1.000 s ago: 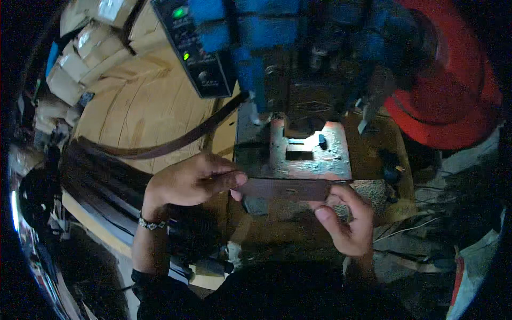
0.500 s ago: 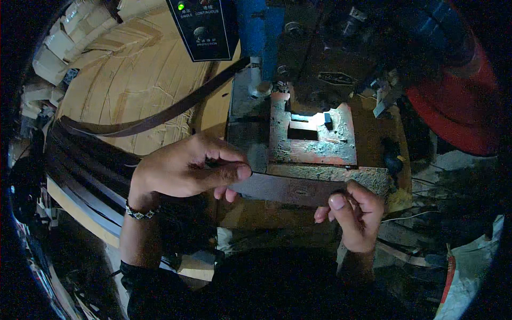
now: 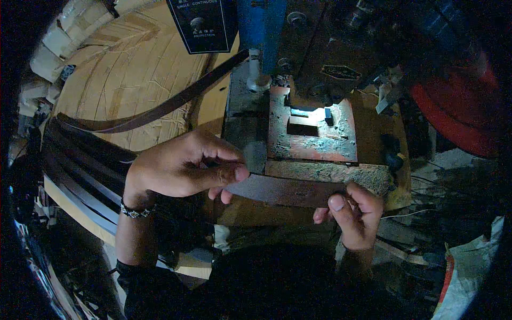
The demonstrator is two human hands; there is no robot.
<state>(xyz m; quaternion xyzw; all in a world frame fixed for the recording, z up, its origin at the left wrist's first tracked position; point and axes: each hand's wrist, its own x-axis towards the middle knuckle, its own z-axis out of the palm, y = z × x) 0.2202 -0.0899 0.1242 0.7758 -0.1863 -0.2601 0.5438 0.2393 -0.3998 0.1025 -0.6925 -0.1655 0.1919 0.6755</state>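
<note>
A dark flat metal strip [image 3: 285, 191] is held level between both hands, just in front of a rusty press die block [image 3: 312, 133] with a lit rectangular opening. My left hand [image 3: 184, 165] pinches the strip's left end between thumb and fingers; a beaded bracelet is on that wrist. My right hand [image 3: 354, 210] grips the strip's right end, thumb on top. The strip lies along the die's front edge; whether it touches the die I cannot tell.
A long dark metal band [image 3: 160, 109] curves from the press across a round wooden board [image 3: 122, 69] on the left. A black control box [image 3: 205, 24] hangs at the top. A red machine part [image 3: 458, 106] is at the right. Stacked dark strips [image 3: 80, 170] lie at the left.
The view has shifted closer to the press die. Both hands keep hold of the strip, which now sits nearer the die's front edge.
</note>
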